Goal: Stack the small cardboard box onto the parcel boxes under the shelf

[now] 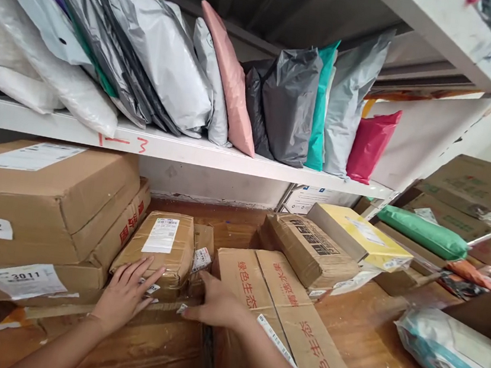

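A small tape-wrapped brown parcel (161,245) with a white label lies on the wooden floor under a shelf. My left hand (127,295) rests flat against its near left end, fingers spread. My right hand (213,302) presses its near right side, beside a smaller box (201,256), with fingers curled low; whether they hold anything is hidden. A long flat carton (283,314) with red print lies just right of my right hand.
Stacked cartons marked 3022 and 3011 (40,212) stand at the left. More boxes (309,245), a yellow box (356,233) and a green bag (422,232) sit at the right. A white shelf (213,156) above holds several plastic mailers. A striped bag (456,359) lies near right.
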Available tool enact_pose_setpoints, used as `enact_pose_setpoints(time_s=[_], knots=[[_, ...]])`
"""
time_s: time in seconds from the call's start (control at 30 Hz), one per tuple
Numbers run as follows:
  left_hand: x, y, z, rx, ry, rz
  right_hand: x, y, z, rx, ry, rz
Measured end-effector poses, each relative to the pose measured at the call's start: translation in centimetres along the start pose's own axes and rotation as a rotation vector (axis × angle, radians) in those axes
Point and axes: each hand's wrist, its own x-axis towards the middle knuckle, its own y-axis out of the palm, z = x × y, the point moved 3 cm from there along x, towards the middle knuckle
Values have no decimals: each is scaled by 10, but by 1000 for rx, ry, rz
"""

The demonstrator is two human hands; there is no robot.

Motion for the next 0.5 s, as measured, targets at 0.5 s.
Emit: enact_pose_setpoints(time_s=[0.5], knots=[[-78,-21,-55,-335,-16,189,-52,37,-13,-904,-165,450]])
